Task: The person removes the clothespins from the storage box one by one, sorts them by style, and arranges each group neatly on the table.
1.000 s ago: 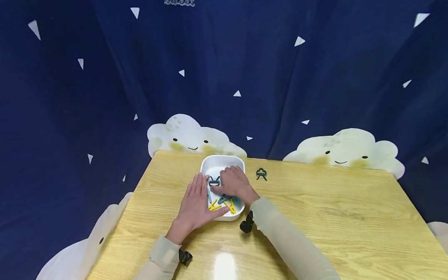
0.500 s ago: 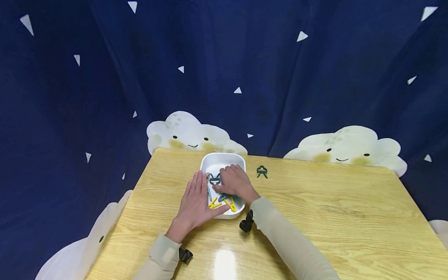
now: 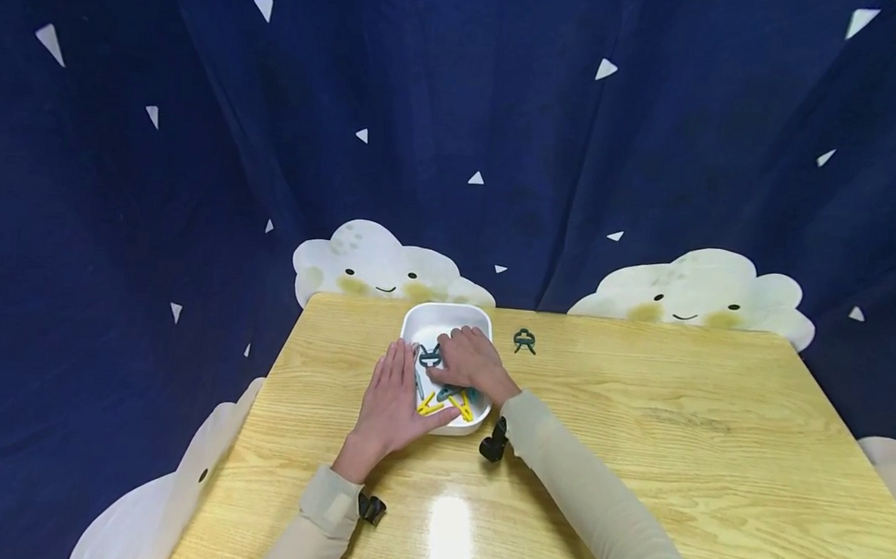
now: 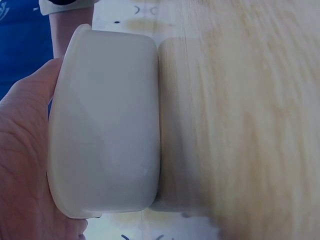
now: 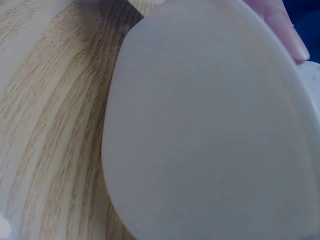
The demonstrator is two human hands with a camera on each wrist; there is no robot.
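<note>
Near the far edge of the wooden table [image 3: 673, 456], the head view shows a white, rounded rectangular box [image 3: 446, 315] holding one dark-green clip [image 3: 429, 357], yellow clips [image 3: 461, 408] and grey-teal ones. The left hand [image 3: 391, 406] lies straight-fingered along its left rim; the right hand [image 3: 472, 366] reaches inside, fingertips hidden, its grip impossible to tell. Another dark-green clip [image 3: 524, 341] lies rightward, on tabletop.

Left wrist: box wall beside the cut-off hand.

Right wrist: box wall, cropped below.

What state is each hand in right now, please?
Left hand: open, fingers straight, beside the white box.
Right hand: reaching into the white box; fingertips hidden, so whether it holds anything cannot be told.
</note>
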